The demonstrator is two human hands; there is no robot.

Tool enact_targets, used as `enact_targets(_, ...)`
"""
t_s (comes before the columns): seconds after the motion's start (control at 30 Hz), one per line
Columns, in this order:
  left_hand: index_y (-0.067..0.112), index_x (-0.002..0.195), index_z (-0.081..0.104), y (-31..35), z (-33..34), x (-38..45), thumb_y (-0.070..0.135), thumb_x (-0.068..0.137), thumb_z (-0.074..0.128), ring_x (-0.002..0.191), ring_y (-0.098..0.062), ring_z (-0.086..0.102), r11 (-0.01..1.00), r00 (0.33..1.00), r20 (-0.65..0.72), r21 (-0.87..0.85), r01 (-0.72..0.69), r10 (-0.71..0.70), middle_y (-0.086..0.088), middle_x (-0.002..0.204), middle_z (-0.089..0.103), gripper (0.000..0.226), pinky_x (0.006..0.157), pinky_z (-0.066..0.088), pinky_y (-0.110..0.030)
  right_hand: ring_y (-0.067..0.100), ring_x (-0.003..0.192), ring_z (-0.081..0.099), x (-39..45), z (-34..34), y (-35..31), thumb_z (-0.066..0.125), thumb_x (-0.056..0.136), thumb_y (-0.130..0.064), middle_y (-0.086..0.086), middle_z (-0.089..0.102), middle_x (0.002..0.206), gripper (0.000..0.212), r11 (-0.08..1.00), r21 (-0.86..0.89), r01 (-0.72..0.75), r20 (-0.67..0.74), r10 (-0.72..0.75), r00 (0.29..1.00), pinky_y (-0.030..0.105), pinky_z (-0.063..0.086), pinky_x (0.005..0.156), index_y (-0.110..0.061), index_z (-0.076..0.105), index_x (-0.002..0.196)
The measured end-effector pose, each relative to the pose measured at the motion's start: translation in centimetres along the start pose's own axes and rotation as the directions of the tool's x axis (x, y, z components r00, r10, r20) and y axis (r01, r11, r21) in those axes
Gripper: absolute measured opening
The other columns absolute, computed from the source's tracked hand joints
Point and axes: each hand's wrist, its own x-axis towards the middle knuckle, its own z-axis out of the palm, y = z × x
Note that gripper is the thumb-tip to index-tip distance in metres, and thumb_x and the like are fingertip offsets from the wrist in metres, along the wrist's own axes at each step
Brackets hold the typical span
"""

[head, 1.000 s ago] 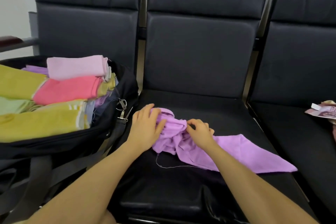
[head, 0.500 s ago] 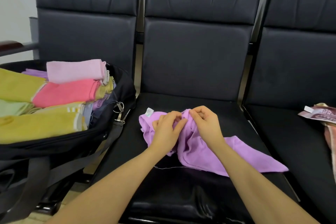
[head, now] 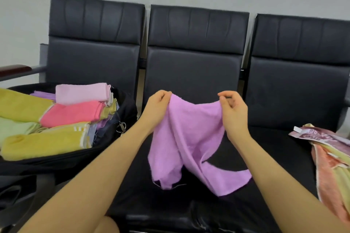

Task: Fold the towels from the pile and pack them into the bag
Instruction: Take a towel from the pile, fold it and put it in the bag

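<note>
Three black seats stood against a grey wall. The bag on the left seat already held many folded towels. The left hand and right hand each pinched a corner of the unfolded purple towel above the middle seat; an unfolded pile waited on the right seat, so work probably remained.

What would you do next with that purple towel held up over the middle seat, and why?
Probably pull the two hands apart. The left hand and right hand pinch the purple towel by its top edge, but it sags between them and hangs twisted, too bunched to fold.
</note>
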Motion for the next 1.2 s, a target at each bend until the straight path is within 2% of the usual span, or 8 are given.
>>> enact_targets(0.17, 0.015, 0.082, 0.056, 4.6, -0.8, 1.5, 0.046, 0.095, 0.048, 0.074, -0.008, 0.053, 0.896, 0.975, 0.161, 0.393, -0.205, 0.153, 0.008, 0.081, 0.059, 0.035, 0.068, 0.042, -0.024, -0.010, 0.076, 0.053, 0.7, -1.0, -2.9, 0.042, 0.099, -0.005, -0.011, 0.060, 0.090, 0.020, 0.997, -0.012, 0.074, -0.071, -0.075, 0.995, 0.003, 0.039, 0.071, -0.012, 0.060, 0.099)
enact_targets(0.3, 0.010, 0.077, 0.060, 6.5, 0.2, 2.2, 0.037, 0.094, 0.056, 0.074, -0.011, 0.056, 0.898, 0.942, 0.239, 0.318, -0.305, 0.236, 0.000, 0.081, 0.064, 0.033, 0.069, 0.043, -0.024, -0.009, 0.088, 0.054, 0.0, -1.0, -3.3, 0.042, 0.100, -0.012, -0.011, 0.060, 0.096, 0.020, 0.997, -0.047, 0.058, 0.015, -0.057, 0.998, 0.003, 0.038, 0.074, -0.015, 0.062, 0.098)
enact_targets(0.43, 0.015, 0.071, 0.056, 5.2, 2.1, 2.7, 0.038, 0.094, 0.056, 0.070, -0.009, 0.050, 0.900, 0.916, 0.362, 0.318, -0.298, 0.175, 0.003, 0.075, 0.055, 0.032, 0.071, 0.040, -0.026, -0.001, 0.090, 0.053, -1.1, -1.2, -1.9, 0.051, 0.095, -0.008, -0.002, 0.055, 0.102, 0.013, 0.979, -0.176, 0.104, 0.122, -0.083, 0.989, -0.001, 0.038, 0.073, -0.014, 0.061, 0.098)
enact_targets(0.67, 0.022, 0.110, 0.058, -4.0, 4.9, -0.6, 0.041, 0.097, 0.044, 0.110, -0.022, 0.042, 0.712, 0.955, 0.295, 0.673, -0.203, -0.007, 0.000, 0.113, 0.046, 0.027, 0.092, 0.025, -0.034, 0.011, 0.097, 0.053, -4.1, -1.0, 5.3, 0.048, 0.096, -0.008, 0.005, 0.054, 0.112, 0.022, 0.902, -0.432, -0.022, 0.316, 0.174, 0.933, 0.002, 0.035, 0.076, -0.010, 0.063, 0.112)
enact_targets(0.77, 0.017, 0.106, 0.060, -8.5, 4.6, -4.5, 0.037, 0.098, 0.044, 0.108, -0.022, 0.047, 0.645, 0.945, 0.325, 0.729, -0.228, -0.033, 0.000, 0.110, 0.054, 0.027, 0.088, 0.027, -0.032, 0.016, 0.106, 0.055, -5.3, -0.7, 7.7, 0.056, 0.094, -0.024, 0.000, 0.055, 0.111, 0.017, 0.832, -0.554, -0.003, 0.370, 0.250, 0.895, 0.028, 0.035, 0.095, -0.017, 0.064, 0.108)
enact_targets(0.97, 0.023, 0.102, 0.066, -13.3, 4.2, -7.8, 0.030, 0.100, 0.037, 0.107, -0.013, 0.055, 0.706, 0.936, 0.329, 0.692, -0.149, -0.124, 0.008, 0.109, 0.067, 0.030, 0.088, 0.032, -0.033, 0.013, 0.102, 0.043, -8.3, 1.4, 10.7, 0.057, 0.080, -0.066, -0.007, 0.045, 0.102, 0.051, 0.626, -0.731, 0.273, 0.558, 0.316, 0.767, 0.030, 0.016, 0.078, -0.023, 0.062, 0.107)
enact_targets(1.1, 0.029, 0.109, 0.064, -14.1, 4.3, -8.4, 0.035, 0.098, 0.041, 0.110, -0.014, 0.047, 0.637, 0.932, 0.338, 0.750, -0.180, -0.134, 0.010, 0.113, 0.059, 0.026, 0.087, 0.024, -0.030, 0.016, 0.091, 0.041, -9.2, 2.1, 12.3, 0.052, 0.090, -0.042, -0.006, 0.038, 0.085, 0.027, 0.570, -0.752, 0.332, 0.586, 0.347, 0.732, 0.032, 0.013, 0.070, -0.021, 0.069, 0.090)
enact_targets(1.2, 0.025, 0.099, 0.065, -14.0, 4.3, -8.5, 0.028, 0.099, 0.042, 0.102, -0.015, 0.049, 0.656, 0.948, 0.293, 0.742, -0.141, -0.128, 0.004, 0.103, 0.059, 0.023, 0.084, 0.025, -0.030, 0.014, 0.091, 0.048, -9.0, 1.2, 12.7, 0.054, 0.095, -0.028, -0.005, 0.050, 0.090, 0.017, 0.755, -0.645, 0.118, 0.500, 0.301, 0.812, 0.030, 0.017, 0.076, -0.019, 0.065, 0.084)
